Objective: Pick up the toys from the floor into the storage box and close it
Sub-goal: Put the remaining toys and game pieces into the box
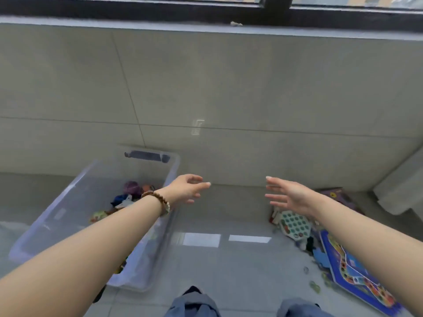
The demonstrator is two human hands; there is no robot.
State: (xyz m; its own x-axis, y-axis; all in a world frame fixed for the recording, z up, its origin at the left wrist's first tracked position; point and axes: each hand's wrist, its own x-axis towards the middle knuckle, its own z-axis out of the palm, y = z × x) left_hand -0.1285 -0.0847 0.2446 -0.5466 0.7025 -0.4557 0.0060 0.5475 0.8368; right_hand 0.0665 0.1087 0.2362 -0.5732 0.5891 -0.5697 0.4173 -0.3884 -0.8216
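Room: bare floor (217, 271) runs between the storage box (57, 207) at left and loose toys at right; a tiled wall (206, 88) bounds the far side.
Hands: left hand (187, 188) and right hand (290, 195) reach forward, fingers loose, holding nothing.
Box: open-topped, under the left forearm, toys inside.
Floor toys: hexagon board (295, 225) and blue board (357, 273) beneath the right forearm.
Hidden: the right arm covers part of the pile; small pieces are blurred.

A clear storage box (57, 213) is set on the grey tiled floor (229, 271) at left; a blue game board (357, 277), a honeycomb tray (295, 225) and loose beads (314, 286) are scattered at right.
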